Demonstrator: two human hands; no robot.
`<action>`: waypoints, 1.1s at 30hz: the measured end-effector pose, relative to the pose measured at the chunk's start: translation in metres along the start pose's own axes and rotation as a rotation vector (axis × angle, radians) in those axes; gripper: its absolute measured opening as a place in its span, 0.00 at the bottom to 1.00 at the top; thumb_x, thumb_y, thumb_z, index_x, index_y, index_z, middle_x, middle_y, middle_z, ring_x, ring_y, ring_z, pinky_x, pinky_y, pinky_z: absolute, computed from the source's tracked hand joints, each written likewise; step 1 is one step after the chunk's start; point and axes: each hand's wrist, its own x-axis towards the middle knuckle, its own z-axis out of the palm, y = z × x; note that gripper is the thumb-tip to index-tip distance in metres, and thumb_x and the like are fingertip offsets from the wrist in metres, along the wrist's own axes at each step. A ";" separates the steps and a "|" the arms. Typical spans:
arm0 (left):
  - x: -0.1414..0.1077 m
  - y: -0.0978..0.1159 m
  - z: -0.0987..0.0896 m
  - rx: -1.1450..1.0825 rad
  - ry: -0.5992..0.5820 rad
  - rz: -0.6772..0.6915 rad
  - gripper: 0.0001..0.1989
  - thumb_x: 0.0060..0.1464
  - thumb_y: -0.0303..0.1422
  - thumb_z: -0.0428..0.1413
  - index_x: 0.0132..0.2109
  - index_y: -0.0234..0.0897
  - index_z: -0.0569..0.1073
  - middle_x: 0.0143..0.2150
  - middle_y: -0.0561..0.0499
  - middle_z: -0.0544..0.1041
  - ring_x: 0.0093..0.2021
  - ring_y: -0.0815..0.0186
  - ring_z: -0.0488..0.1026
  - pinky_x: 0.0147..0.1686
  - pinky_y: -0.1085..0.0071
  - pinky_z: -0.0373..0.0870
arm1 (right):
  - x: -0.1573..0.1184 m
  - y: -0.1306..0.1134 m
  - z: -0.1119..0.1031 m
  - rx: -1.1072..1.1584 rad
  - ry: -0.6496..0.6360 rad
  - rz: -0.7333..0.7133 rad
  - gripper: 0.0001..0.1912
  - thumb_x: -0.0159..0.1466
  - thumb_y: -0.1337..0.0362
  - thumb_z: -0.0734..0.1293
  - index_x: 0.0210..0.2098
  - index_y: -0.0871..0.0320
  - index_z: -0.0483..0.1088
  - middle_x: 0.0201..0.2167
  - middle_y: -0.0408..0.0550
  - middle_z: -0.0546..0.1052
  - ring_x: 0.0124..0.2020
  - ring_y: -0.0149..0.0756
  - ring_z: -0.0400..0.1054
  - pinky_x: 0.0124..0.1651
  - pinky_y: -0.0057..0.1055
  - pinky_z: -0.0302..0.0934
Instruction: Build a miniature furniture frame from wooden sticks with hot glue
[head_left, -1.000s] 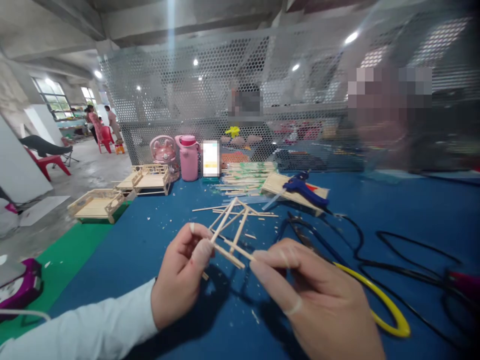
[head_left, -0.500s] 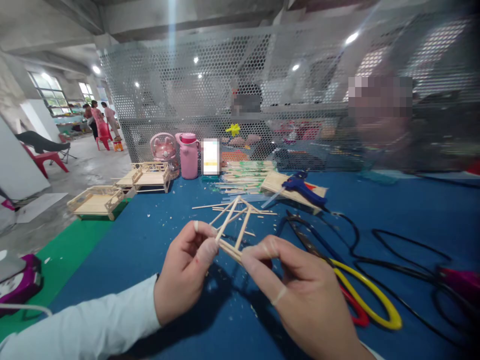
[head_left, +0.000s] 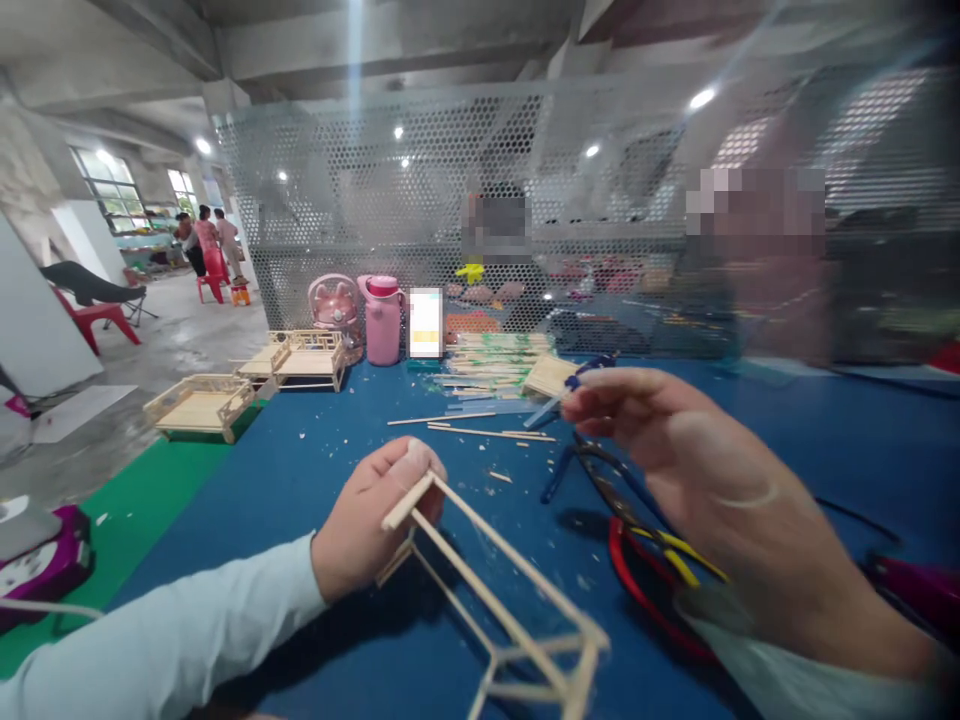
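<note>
My left hand (head_left: 386, 510) is closed around one end of a frame of thin wooden sticks (head_left: 480, 580). The frame slants toward me, its far end near the bottom edge. My right hand (head_left: 667, 450) is at the blue glue gun (head_left: 600, 365), fingers curled over it; the hand hides most of its handle. A clear glue stick (head_left: 546, 411) shows beside the fingertips. Under and beside my right wrist lie scissors with red and yellow handles (head_left: 622, 570), partly covered.
Loose sticks (head_left: 487, 432) lie mid-table, with stick bundles (head_left: 495, 355) behind. Small wooden furniture models (head_left: 202, 405) stand at left. A pink flask (head_left: 383, 325) and a lit screen (head_left: 426, 325) stand before a perforated screen (head_left: 337, 180). People are beyond it.
My right hand has let go of the stick frame and moved right and away to the glue gun. My left hand has turned the frame so it points toward me.
</note>
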 end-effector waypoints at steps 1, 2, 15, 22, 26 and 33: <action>0.001 0.000 0.001 -0.023 -0.020 -0.022 0.21 0.49 0.47 0.57 0.24 0.34 0.65 0.17 0.57 0.61 0.19 0.74 0.55 0.21 0.76 0.53 | 0.004 0.000 0.000 0.086 -0.096 0.030 0.16 0.65 0.53 0.54 0.43 0.54 0.67 0.37 0.50 0.75 0.38 0.40 0.71 0.42 0.40 0.66; 0.002 -0.001 0.002 -0.040 -0.032 -0.038 0.21 0.48 0.48 0.58 0.23 0.34 0.65 0.17 0.57 0.61 0.19 0.74 0.56 0.21 0.76 0.53 | 0.006 0.000 0.002 0.186 -0.189 0.069 0.17 0.64 0.51 0.56 0.41 0.54 0.68 0.34 0.49 0.75 0.36 0.40 0.71 0.40 0.39 0.66; 0.013 0.006 0.003 -0.187 0.129 0.009 0.19 0.41 0.41 0.65 0.36 0.36 0.68 0.20 0.59 0.66 0.20 0.76 0.59 0.22 0.79 0.57 | -0.023 -0.008 0.034 0.487 -0.396 0.364 0.34 0.59 0.36 0.50 0.34 0.57 0.72 0.27 0.46 0.72 0.29 0.35 0.67 0.34 0.32 0.63; 0.010 0.004 -0.009 0.150 0.187 0.285 0.14 0.52 0.43 0.57 0.38 0.38 0.67 0.23 0.58 0.67 0.22 0.74 0.62 0.21 0.79 0.58 | -0.015 0.017 0.033 0.380 -0.188 0.278 0.27 0.63 0.42 0.52 0.43 0.55 0.70 0.39 0.50 0.76 0.44 0.40 0.70 0.45 0.37 0.64; 0.010 0.003 -0.006 0.251 0.139 0.366 0.13 0.53 0.43 0.56 0.37 0.37 0.67 0.26 0.56 0.67 0.24 0.73 0.63 0.23 0.78 0.60 | -0.018 0.000 0.033 0.317 -0.474 0.205 0.21 0.63 0.49 0.57 0.35 0.58 0.73 0.34 0.48 0.76 0.38 0.38 0.70 0.42 0.34 0.63; 0.023 0.014 0.013 0.304 -0.166 0.470 0.11 0.57 0.40 0.53 0.40 0.37 0.64 0.25 0.57 0.64 0.22 0.74 0.61 0.22 0.78 0.59 | -0.021 -0.015 0.025 0.442 -0.720 0.217 0.20 0.51 0.48 0.69 0.28 0.61 0.74 0.26 0.46 0.73 0.28 0.33 0.64 0.30 0.28 0.60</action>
